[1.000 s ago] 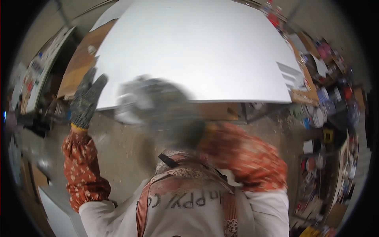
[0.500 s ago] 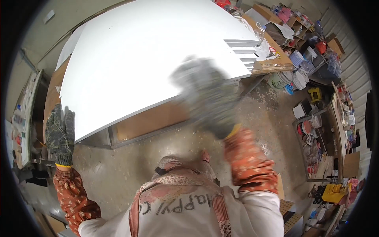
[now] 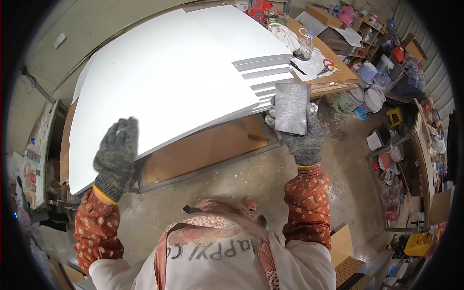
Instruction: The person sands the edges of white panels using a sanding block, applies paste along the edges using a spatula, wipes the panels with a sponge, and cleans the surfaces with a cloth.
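Both of my hands wear dark grey-green knitted gloves with yellow cuffs. My left hand (image 3: 117,157) lies on the near left edge of the top white panel (image 3: 159,77), its fingers stretched out and close together. Off the right end of the panels, my right hand (image 3: 309,137) is closed on a flat grey rectangular block (image 3: 292,108). The block's scuffed, shiny broad face is turned up toward me, and its underside is hidden. Beneath the top panel are several more white panels (image 3: 270,82), whose stepped edges show at the right.
The panels rest on a brown table with a metal frame (image 3: 212,160). On its right end are scissors (image 3: 328,67), white paper and a clear bottle (image 3: 304,46). Buckets (image 3: 349,99) stand on the floor beyond. A cluttered shelf (image 3: 46,154) is at the left.
My right hand has moved right, off the panel, and the grey block now shows clearly. My left hand has shifted right along the near edge. The top panel sits farther left over those beneath.
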A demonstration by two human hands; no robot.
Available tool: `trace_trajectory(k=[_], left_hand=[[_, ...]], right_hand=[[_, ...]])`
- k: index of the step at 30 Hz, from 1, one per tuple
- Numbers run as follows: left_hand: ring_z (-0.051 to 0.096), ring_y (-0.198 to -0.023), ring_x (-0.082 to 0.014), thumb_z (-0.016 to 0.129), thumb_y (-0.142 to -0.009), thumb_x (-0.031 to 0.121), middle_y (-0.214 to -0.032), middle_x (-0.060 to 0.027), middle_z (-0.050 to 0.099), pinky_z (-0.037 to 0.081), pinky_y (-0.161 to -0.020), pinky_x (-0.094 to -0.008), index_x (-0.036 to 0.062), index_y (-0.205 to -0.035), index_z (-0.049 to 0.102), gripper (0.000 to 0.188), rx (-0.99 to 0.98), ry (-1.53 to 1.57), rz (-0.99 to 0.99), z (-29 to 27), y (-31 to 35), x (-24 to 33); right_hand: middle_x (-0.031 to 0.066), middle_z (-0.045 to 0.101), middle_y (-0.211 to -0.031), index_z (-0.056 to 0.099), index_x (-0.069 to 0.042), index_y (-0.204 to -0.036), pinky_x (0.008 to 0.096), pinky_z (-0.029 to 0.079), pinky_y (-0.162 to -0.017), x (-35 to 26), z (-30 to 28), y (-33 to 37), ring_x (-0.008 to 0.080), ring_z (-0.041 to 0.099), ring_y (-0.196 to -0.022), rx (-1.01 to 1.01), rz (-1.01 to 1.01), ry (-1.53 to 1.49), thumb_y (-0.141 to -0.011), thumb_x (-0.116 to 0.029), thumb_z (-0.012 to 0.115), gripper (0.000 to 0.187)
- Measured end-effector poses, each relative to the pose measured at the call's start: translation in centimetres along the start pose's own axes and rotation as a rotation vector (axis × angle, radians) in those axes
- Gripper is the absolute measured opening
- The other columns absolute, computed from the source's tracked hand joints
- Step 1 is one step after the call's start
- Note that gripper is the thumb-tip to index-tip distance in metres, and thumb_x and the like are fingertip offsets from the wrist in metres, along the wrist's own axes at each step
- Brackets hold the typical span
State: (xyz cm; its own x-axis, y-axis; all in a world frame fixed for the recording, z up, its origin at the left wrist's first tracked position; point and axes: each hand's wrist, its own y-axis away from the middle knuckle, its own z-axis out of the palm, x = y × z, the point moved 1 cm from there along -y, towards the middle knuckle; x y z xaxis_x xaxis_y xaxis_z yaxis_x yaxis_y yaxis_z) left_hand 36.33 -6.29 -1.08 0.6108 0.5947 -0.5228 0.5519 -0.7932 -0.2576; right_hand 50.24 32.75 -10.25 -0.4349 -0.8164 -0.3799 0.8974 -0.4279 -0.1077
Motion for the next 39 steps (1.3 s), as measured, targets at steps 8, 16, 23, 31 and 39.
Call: trace_trajectory(k=[8,16,23,31,39], left_hand=[[0.045,-0.118,-0.0362,0.058,-0.076,0.013,-0.128,-0.0207,0.045,0.038,-0.099,-0.0459,0.0002,-0.136,0.033,0.067,0.005,0.152,0.026,-2.4,-9.8,8.4],[0.048,-0.116,-0.0374,0.047,-0.081,0.009,-0.126,-0.0219,0.046,0.039,-0.1,-0.0482,-0.002,-0.133,0.039,0.054,0.116,0.044,0.082,-2.3,-9.1,8.7],[0.048,-0.117,-0.0343,0.05,-0.079,0.007,-0.127,-0.0189,0.047,0.039,-0.101,-0.0456,0.0003,-0.133,0.04,0.055,0.145,0.048,0.039,-2.1,-8.8,9.0],[0.042,-0.124,-0.0339,0.048,-0.081,0.006,-0.134,-0.0169,0.041,0.036,-0.103,-0.0459,0.0023,-0.135,0.037,0.056,0.071,0.083,0.019,-2.1,-9.1,9.3],[0.038,-0.128,-0.0326,0.042,-0.07,-0.009,-0.138,-0.0171,0.04,0.031,-0.108,-0.0439,0.0042,-0.136,0.039,0.067,0.133,0.103,0.004,-1.8,-8.9,9.3]], right_hand=[[0.0184,0.046,-0.13,0.039,-0.003,-0.134,0.0502,0.037,-0.102,1.2,-1.6,-2.9,0.0338,0.046,-0.119,-0.14,-0.208,0.541,-0.094,-0.024,0.047,0.046],[0.0169,0.038,-0.14,0.044,-0.002,-0.132,0.0447,0.032,-0.104,5.4,3.0,-0.4,0.0344,0.036,-0.129,-0.353,-0.939,2.06,-0.09,-0.02,0.053,0.047],[0.0225,0.036,-0.135,0.043,-0.009,-0.134,0.0493,0.034,-0.102,3.7,4.2,-2.2,0.0386,0.041,-0.121,-0.273,-0.736,1.405,-0.092,-0.031,0.048,0.047],[0.021,0.034,-0.139,0.034,-0.012,-0.14,0.0492,0.035,-0.1,5.7,-4.4,-1.2,0.0402,0.037,-0.125,-0.164,-0.85,1.938,-0.093,-0.04,0.043,0.055],[0.0169,0.036,-0.141,0.042,-0.021,-0.136,0.047,0.033,-0.103,3.4,3.5,-3.4,0.0327,0.037,-0.129,-0.508,-1.105,1.9,-0.09,-0.036,0.052,0.05]])
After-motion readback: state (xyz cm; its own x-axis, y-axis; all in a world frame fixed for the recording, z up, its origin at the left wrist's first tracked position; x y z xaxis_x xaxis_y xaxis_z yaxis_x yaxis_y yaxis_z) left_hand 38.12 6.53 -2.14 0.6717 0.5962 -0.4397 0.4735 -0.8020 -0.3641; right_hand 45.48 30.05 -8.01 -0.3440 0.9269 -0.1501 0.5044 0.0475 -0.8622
